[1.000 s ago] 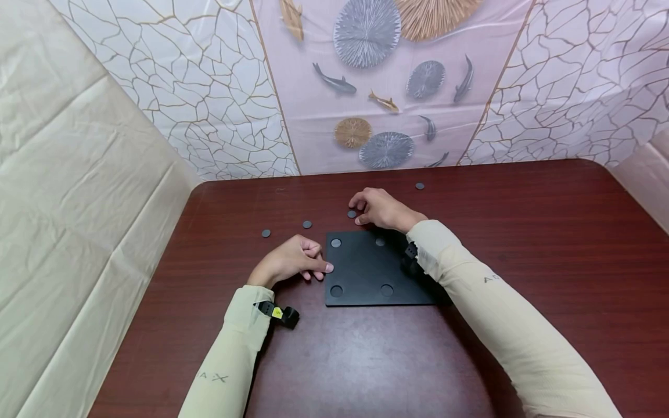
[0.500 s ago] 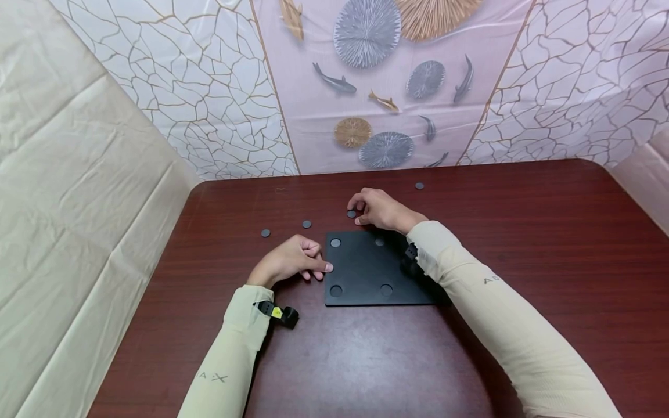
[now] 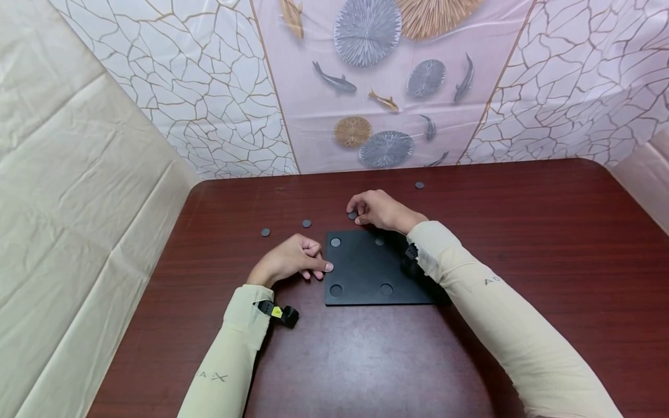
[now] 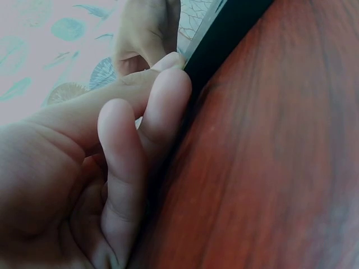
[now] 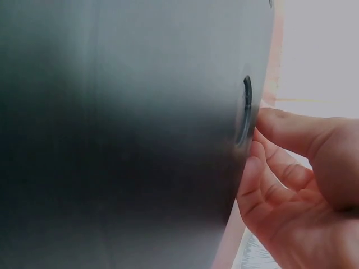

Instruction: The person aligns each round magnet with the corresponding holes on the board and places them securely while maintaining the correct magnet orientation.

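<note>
Right hand (image 3: 385, 211) lowered onto small gray disc (image 3: 352, 216), now apparently pinching it, pickup seemingly begun; left hand (image 3: 291, 259) pinches black board (image 3: 360, 267) edge.

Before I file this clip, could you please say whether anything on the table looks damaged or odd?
Nothing stands out: the black recessed board lies squarely on the table, and the small dark discs show no visible damage.

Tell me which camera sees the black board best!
The head view: it shows most of the black board from above, though the right sleeve hides some. The left wrist view shows only part of its edge; the right wrist view, a close-up patch.
</note>
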A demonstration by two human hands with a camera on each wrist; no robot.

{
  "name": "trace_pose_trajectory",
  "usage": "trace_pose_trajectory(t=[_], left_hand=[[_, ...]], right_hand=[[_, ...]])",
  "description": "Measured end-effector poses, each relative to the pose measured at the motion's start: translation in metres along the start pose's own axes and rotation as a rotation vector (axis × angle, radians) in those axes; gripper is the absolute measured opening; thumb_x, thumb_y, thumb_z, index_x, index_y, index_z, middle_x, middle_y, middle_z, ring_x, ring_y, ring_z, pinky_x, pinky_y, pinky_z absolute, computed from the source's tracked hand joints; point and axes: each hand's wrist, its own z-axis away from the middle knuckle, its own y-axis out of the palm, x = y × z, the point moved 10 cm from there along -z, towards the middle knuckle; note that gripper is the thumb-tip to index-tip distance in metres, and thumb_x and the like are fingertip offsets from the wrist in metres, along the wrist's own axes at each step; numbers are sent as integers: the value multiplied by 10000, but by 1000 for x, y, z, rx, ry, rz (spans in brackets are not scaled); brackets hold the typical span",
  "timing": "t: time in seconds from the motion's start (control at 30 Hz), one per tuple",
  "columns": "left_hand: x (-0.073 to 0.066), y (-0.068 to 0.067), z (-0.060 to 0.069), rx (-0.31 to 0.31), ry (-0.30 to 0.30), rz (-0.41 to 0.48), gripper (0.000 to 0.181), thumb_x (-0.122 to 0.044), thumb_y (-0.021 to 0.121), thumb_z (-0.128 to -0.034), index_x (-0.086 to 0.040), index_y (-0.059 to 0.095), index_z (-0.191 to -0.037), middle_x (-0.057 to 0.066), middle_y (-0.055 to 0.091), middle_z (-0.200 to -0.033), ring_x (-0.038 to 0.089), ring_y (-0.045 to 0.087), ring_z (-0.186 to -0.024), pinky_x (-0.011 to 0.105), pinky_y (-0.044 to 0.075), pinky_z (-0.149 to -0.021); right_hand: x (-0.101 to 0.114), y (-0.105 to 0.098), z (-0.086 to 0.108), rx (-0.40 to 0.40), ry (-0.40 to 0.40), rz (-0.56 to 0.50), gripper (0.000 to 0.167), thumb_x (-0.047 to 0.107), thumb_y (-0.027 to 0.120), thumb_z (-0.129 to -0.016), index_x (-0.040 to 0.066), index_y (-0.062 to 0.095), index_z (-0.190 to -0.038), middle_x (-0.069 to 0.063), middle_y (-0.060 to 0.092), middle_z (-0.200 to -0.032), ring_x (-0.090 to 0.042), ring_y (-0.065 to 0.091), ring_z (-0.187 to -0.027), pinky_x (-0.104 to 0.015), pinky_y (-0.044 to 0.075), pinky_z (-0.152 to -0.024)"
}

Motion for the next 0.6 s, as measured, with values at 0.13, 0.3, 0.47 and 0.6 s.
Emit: trace_pose_trajectory(t=[0.13, 0.3, 0.47, 0.6], left_hand=[[0, 0, -1, -1, 5, -1, 659, -133, 853, -906, -177, 256, -630, 103, 746, -816, 191, 760, -762, 236, 553, -602], [2, 0, -1, -3, 4, 2, 661, -135, 855, -905, -177, 255, -630, 103, 746, -815, 193, 762, -763, 235, 552, -601], [3, 0, 0, -7, -1, -3, 662, -139, 856, -905, -178, 253, -632, 102, 742, -806, 193, 761, -763, 240, 558, -604], [0, -1, -2, -3, -2, -12, 661, -144, 855, -908, -177, 255, -632, 107, 732, -787, 200, 764, -766, 247, 565, -607]], right_hand=[[1, -1, 0, 0, 6, 2, 197, 11, 744, -973, 38, 740, -1168, -107, 655, -887, -240, 581, -823, -393, 512, -816], [3, 0, 1, 0, -2, 4, 184, 10, 736, -978, 32, 741, -1161, -103, 662, -874, -231, 585, -806, -396, 517, -817], [4, 1, 2, -2, -3, 16, 153, 14, 719, -990, 33, 740, -1140, -85, 672, -846, -212, 593, -772, -396, 522, -828], [3, -2, 2, 9, -1, 33, 147, 23, 714, -997, 29, 736, -1142, -84, 702, -864, -209, 610, -776, -397, 533, -836]])
